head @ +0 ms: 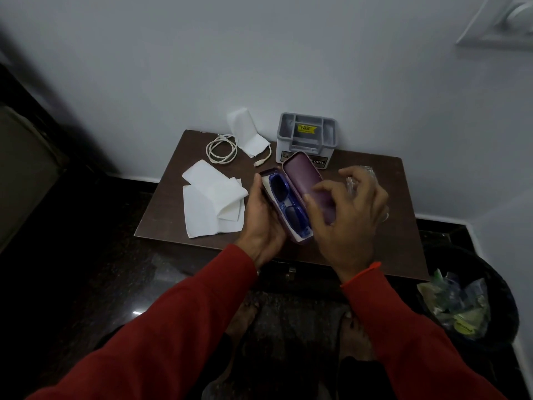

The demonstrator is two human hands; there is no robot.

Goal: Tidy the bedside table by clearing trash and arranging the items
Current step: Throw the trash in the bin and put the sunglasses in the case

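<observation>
Above the brown bedside table [375, 226] my left hand [261, 217] grips the lower half of an open purple glasses case [300, 171]. Blue-framed glasses [284, 197] lie inside it. My right hand [346, 215] rests on the case's raised lid with fingers curled over its edge. White tissues [213, 200] lie flat at the table's left. Another crumpled tissue [248, 134] leans at the back by the wall. A coiled white charging cable [223, 150] lies beside it. Something clear and crinkled [364, 171] shows behind my right hand; I cannot tell what it is.
A grey plastic organiser box [307, 137] with a yellow sticker stands at the back of the table against the wall. A black bin [467, 301] holding wrappers sits on the dark floor at the right. My bare feet [354, 333] stand in front of the table.
</observation>
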